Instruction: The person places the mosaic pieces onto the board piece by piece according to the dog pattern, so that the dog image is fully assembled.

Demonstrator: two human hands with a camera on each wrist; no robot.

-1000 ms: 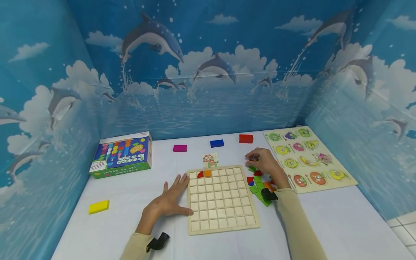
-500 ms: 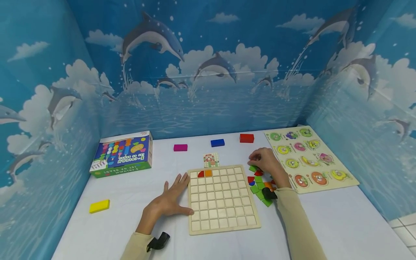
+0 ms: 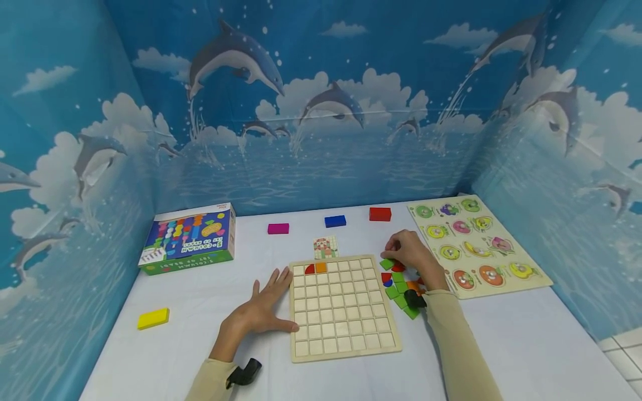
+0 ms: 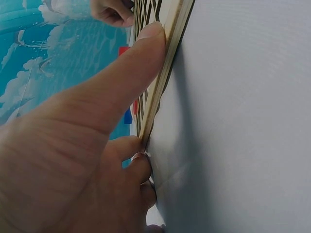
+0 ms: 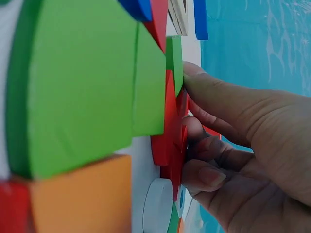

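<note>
Your right hand (image 3: 411,253) rests on the loose pile of coloured tiles (image 3: 399,284) just right of the wooden grid board (image 3: 346,328). In the right wrist view its fingers (image 5: 214,107) are curled, and the fingertips close on the edge of a red tile (image 5: 170,141) that stands among green tiles (image 5: 87,92) and an orange tile (image 5: 82,199); the thumb's contact is hidden, so the pinch reads as probable rather than certain. The pile lies on the white table (image 3: 200,312), between the board and the fruit peg puzzle (image 3: 476,245).

Your left hand (image 3: 263,309) lies flat and spread on the table at the board's left edge. In the left wrist view the thumb (image 4: 141,53) presses along the board's side (image 4: 167,73), and the other fingers touch the same edge lower down.

The board holds two pieces in its top row: a red quarter-round (image 3: 309,269) and an orange square (image 3: 321,267) beside it. All other cells show bare wood.

A small pattern card (image 3: 326,247) lies just beyond the board's far edge. Further back stand a magenta block (image 3: 278,228), a blue block (image 3: 335,221) and a red block (image 3: 379,214), in a row and well apart. A colourful game box (image 3: 188,238) sits at the far left, and a yellow block (image 3: 152,318) lies alone near the left front.
</note>
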